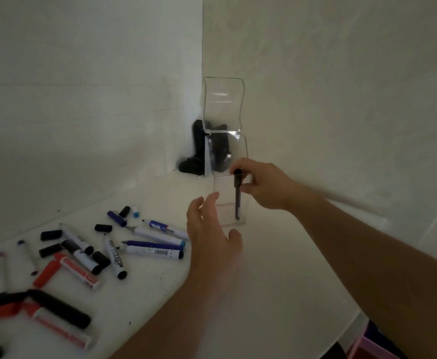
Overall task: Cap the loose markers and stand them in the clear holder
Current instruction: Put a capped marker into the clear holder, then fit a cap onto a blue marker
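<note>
A tall clear holder [224,110] stands on the white table near the corner of the walls. My right hand [262,185] pinches the top of a capped black marker [237,195] that stands upright inside the holder's lower pocket. My left hand [211,229] hovers open just left of the holder's base, fingers spread, holding nothing. Several loose markers [150,246] and separate caps [103,228] in black, blue and red lie scattered on the table to the left.
A black object [198,149] sits in the wall corner behind the holder. The white table [277,268] ends at a curved edge at the lower right, with pink and dark items [367,345] below it. Red and black markers [56,307] crowd the near left.
</note>
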### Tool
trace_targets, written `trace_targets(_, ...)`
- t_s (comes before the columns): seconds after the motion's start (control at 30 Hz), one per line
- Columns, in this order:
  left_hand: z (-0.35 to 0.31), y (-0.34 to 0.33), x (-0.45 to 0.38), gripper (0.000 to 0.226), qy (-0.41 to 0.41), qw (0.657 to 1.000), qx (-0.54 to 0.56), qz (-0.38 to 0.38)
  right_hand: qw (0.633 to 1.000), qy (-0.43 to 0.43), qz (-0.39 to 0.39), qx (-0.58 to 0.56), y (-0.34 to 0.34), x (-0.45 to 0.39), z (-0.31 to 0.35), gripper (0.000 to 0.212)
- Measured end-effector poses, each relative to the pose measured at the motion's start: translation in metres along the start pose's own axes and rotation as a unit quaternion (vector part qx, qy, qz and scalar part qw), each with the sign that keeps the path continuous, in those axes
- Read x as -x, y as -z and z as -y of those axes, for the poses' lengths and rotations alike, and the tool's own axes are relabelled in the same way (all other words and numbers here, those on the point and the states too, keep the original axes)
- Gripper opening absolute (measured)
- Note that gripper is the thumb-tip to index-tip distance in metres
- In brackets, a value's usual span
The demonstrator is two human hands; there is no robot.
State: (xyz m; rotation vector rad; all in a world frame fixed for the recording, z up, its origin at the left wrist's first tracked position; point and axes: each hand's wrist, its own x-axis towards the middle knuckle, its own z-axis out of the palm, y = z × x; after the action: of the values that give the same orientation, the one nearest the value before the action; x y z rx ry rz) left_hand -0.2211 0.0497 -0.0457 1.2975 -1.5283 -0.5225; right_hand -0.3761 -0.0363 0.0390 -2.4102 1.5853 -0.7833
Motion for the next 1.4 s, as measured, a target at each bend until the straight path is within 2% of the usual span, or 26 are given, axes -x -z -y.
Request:
trace_targets(0.13,0.005,0.005,-0.005,0.093,0.048,0.995,0.073,0.041,0.999,0.023,0.006,0.042,-0.006,-0.007,0.011,0.033)
trace_targets(0.23,0.009,0.005,-0.007,0.093,0.070,0.991,0.065,0.093,0.993,0.044,0.000,0.108,-0.008,-0.008,0.011,0.032)
trace_targets(0.4,0.008,0.006,-0.008,0.083,0.058,0.988,0.026,0.141,0.982,0.013,-0.018,0.188,-0.014,-0.004,0.003,0.058)
trace_targets(0.63,-0.001,0.013,0.000,0.073,0.044,0.994,0.053,0.081,0.980,0.009,-0.001,0.200,-0.009,0.011,0.012,0.077)
trace_targets(0.7,-0.009,0.026,-0.001,0.062,0.062,0.991,0.098,0.064,0.982,0.014,-0.086,0.169,-0.004,0.019,0.020,0.073)
trace_targets(0.77,-0.016,0.048,-0.012,0.046,0.089,0.986,0.127,0.056,0.969,0.050,-0.207,0.127,-0.006,0.025,0.041,0.054)
trace_targets(0.8,-0.016,0.064,-0.022,0.039,0.087,0.987,0.125,0.053,0.965,0.070,-0.232,0.101,-0.010,0.026,0.055,0.045)
trace_targets(0.83,-0.015,0.082,-0.032,0.033,0.073,0.990,0.108,0.049,0.968,0.086,-0.223,0.075,-0.017,0.024,0.071,0.038)
trace_targets(0.93,0.004,0.141,-0.070,0.024,0.033,0.998,-0.038,0.045,0.990,0.103,-0.095,0.010,-0.050,0.003,0.113,0.029)
trace_targets(1.0,0.025,0.172,-0.091,0.028,0.042,0.982,-0.168,0.079,0.996,0.087,-0.014,-0.005,-0.077,-0.019,0.123,0.027)
trace_targets(1.07,0.049,0.191,-0.108,0.031,0.064,0.956,-0.261,0.121,0.999,0.039,0.031,-0.018,-0.102,-0.032,0.119,0.026)
trace_targets(1.17,0.074,0.201,-0.125,0.032,0.084,0.934,-0.310,0.154,0.995,-0.041,0.059,-0.070,-0.126,-0.028,0.101,0.025)
trace_targets(1.27,0.086,0.202,-0.139,0.034,0.078,0.918,-0.352,0.164,0.992,-0.052,0.104,-0.050,-0.135,-0.024,0.091,0.030)
trace_targets(1.4,0.097,0.196,-0.157,0.026,0.102,0.919,-0.345,0.161,0.991,-0.055,0.115,-0.050,-0.136,-0.026,0.089,0.033)
